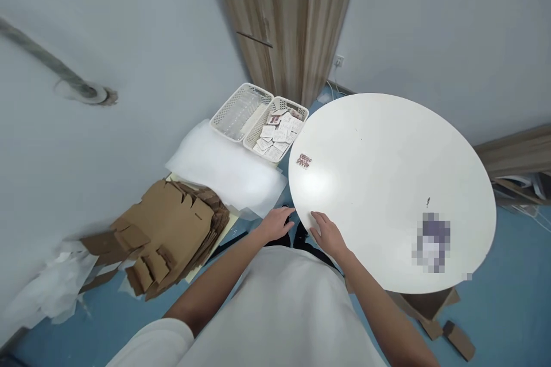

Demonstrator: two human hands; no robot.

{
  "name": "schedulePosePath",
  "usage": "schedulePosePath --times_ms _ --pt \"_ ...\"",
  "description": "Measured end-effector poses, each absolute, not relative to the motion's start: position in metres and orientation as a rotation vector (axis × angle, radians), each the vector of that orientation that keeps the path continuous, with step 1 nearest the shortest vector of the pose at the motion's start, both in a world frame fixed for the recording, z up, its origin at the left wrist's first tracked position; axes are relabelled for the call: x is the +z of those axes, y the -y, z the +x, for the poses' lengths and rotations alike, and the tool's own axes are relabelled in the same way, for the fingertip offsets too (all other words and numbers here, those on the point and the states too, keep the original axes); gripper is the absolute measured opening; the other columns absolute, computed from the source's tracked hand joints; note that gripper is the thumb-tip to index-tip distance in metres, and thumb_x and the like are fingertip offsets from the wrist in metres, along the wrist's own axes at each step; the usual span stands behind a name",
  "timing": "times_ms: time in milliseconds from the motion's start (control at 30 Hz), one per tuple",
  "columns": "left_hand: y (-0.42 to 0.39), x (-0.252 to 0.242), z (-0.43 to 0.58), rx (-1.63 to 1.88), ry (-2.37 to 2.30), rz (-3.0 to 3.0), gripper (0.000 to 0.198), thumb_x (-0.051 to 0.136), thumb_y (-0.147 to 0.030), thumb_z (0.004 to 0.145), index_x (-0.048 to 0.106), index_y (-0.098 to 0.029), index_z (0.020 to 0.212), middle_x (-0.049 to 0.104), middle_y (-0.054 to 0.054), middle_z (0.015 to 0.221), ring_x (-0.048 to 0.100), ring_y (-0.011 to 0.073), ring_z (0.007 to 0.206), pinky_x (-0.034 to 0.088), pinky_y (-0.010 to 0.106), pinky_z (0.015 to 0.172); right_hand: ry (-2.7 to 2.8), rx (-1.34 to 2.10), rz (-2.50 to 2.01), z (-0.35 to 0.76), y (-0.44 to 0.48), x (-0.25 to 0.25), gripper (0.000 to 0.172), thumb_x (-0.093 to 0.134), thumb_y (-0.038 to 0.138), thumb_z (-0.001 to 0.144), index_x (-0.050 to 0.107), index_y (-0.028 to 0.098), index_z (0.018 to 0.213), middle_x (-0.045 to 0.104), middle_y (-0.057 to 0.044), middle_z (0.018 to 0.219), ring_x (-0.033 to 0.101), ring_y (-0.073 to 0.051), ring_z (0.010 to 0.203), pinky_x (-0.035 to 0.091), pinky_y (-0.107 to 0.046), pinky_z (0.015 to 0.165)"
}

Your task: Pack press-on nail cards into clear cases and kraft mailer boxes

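My left hand (278,223) hangs in front of my body, just left of the near edge of the round white table (387,155). Its fingers are apart and hold nothing. Over the table's near left edge is my right hand (328,234), fingers spread and nothing in them. A small set of dark red oval pieces (303,161) lies on the left part of the tabletop, beyond both hands. Farther right on the table is a pixelated purple and white item (434,241), too blurred to name.
Two white baskets (245,87) stand beyond my left hand, one holding cards (282,132), the other clear plastic. White foam sheets (228,166) and flattened cardboard boxes (172,229) lie at the left. A wood-grain cabinet (284,28) stands in the back corner.
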State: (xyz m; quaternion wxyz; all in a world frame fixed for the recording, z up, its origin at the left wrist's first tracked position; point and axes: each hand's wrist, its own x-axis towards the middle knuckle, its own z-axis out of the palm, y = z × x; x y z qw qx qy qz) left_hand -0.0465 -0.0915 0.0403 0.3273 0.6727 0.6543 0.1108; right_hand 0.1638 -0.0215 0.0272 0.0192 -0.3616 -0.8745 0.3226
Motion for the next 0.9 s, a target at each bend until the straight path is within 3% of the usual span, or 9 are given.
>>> schedulePosePath --times_ms 167,367,900 --pt "0.116 0.057 -0.052 0.273 -1.771 1.728 0.040 0.041 -0.034 0.085 0.045 -0.020 0.123 0.057 0.008 0.118 0.055 0.0212 0.105 0.044 0.034 0.085 2.797 1.119 -1.029 0.162 0.030 0.030 0.045 0.040 0.023 0.083 0.037 0.020 0.128 0.055 -0.009 0.116 0.059 -0.020 0.093 0.049 -0.034 0.076" --pt "0.134 0.071 -0.081 0.330 -1.876 1.748 0.039 0.040 -0.033 0.085 0.046 -0.021 0.121 0.056 0.006 0.120 0.053 0.0212 0.107 0.043 0.034 0.087 2.871 1.011 -0.931 0.129 0.024 0.043 0.038 0.040 0.024 0.084 0.045 0.023 0.121 0.061 -0.006 0.107 0.061 -0.017 0.084 0.049 -0.030 0.071" --pt "0.131 0.087 -0.179 0.293 -2.064 1.867 0.039 0.045 -0.033 0.081 0.049 -0.017 0.117 0.057 0.010 0.116 0.052 0.0251 0.104 0.042 0.039 0.085 2.927 0.775 -0.764 0.008 0.010 0.085 0.035 0.041 0.029 0.085 0.049 0.018 0.117 0.060 -0.007 0.105 0.059 -0.016 0.086 0.046 -0.029 0.076"
